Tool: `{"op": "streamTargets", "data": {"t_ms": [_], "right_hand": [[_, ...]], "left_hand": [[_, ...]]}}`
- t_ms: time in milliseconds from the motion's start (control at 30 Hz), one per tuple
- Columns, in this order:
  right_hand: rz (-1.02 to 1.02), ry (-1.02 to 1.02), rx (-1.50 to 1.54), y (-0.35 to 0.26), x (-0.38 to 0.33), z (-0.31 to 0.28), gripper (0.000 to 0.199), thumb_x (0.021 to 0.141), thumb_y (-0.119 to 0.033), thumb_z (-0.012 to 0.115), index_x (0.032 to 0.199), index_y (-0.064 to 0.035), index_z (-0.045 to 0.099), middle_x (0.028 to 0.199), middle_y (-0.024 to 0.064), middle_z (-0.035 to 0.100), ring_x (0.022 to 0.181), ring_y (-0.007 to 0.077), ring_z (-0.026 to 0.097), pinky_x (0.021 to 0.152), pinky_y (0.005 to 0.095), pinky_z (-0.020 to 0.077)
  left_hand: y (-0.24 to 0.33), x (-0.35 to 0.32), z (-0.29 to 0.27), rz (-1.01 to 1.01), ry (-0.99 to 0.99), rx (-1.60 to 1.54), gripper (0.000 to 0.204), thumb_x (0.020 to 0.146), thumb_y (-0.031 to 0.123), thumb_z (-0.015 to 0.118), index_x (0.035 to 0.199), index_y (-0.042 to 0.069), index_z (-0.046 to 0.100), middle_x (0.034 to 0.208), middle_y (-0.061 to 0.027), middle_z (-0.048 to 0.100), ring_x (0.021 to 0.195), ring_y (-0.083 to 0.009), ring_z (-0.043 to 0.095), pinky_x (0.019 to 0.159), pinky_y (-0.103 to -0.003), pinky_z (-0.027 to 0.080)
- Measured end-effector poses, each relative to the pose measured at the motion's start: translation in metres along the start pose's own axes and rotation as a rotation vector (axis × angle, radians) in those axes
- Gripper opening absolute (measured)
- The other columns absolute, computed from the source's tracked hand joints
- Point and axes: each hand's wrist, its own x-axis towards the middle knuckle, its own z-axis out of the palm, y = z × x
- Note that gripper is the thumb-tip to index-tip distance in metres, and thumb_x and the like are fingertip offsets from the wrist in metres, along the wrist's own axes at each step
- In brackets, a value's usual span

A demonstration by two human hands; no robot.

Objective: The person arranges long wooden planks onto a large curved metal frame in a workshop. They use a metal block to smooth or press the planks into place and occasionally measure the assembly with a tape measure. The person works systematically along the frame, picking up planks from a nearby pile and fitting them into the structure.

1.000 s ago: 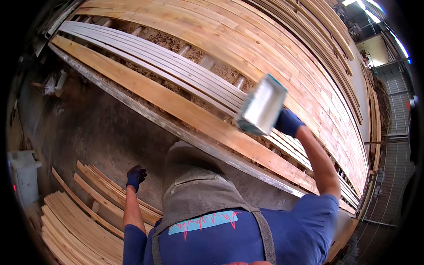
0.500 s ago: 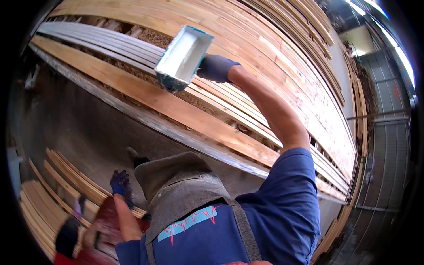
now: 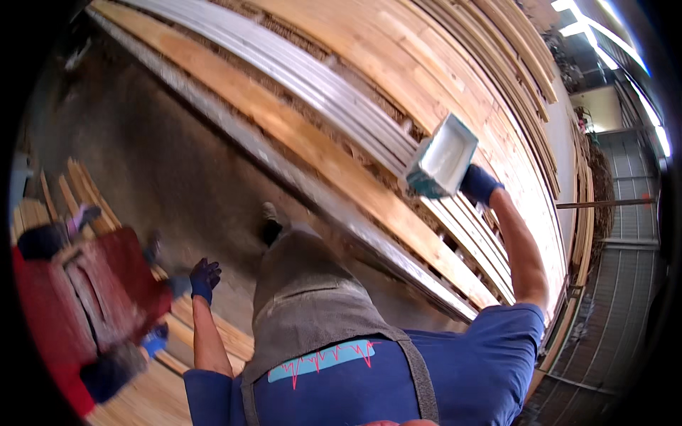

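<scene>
My right hand (image 3: 481, 185), in a dark blue glove, is closed on a teal-edged rectangular paint box (image 3: 442, 157) with white-coated inner walls. The box sits over a bundle of narrow wooden strips. Behind it, toward the upper left, these strips look white (image 3: 284, 67); on its near right side they show bare wood (image 3: 490, 248). The glove hides how the fingers wrap the box's side. My left hand (image 3: 204, 278), also gloved in dark blue, hangs free at the lower left, its fingers loosely apart and nothing in it.
A wide bare plank (image 3: 298, 131) lies beside the strips, along the bench edge (image 3: 213, 106). More boards (image 3: 426, 64) cover the far side. At left a co-worker in a red apron (image 3: 106, 291) stands near stacked lumber (image 3: 213, 330). A metal wall (image 3: 629, 298) rises at right.
My right hand has slid the paint box rightward and nearer along the strips, and the white stretch behind it is longer. The co-worker shows more fully at left. My left hand remains empty.
</scene>
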Motion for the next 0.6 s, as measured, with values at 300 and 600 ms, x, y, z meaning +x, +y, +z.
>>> {"op": "streamTargets", "data": {"t_ms": [300,600], "right_hand": [[-0.328,0.048,0.188,0.092,0.014,0.022,0.03,0.089,-0.036,0.06,0.086,-0.0063,0.067,0.064,0.0055,0.06,0.056,0.016,0.058,0.052,0.0332,0.0485],[-0.238,-0.017,0.082,0.362,-0.162,0.065,0.019,0.093,-0.017,0.062,0.108,-0.0052,0.067,0.095,0.0097,0.069,0.086,0.0145,0.059,0.081,0.0335,0.0511]], "left_hand": [[-0.256,-0.171,-0.019,-0.263,0.221,0.089,0.027,0.094,0.04,0.056,0.113,0.021,0.059,0.097,-0.0055,0.068,0.071,-0.0231,0.063,0.055,-0.034,0.042],[-0.448,-0.301,0.041,-0.262,0.169,0.194,0.053,0.094,0.05,0.054,0.133,0.013,0.051,0.118,-0.0096,0.064,0.089,-0.0249,0.063,0.075,-0.039,0.049]]}}
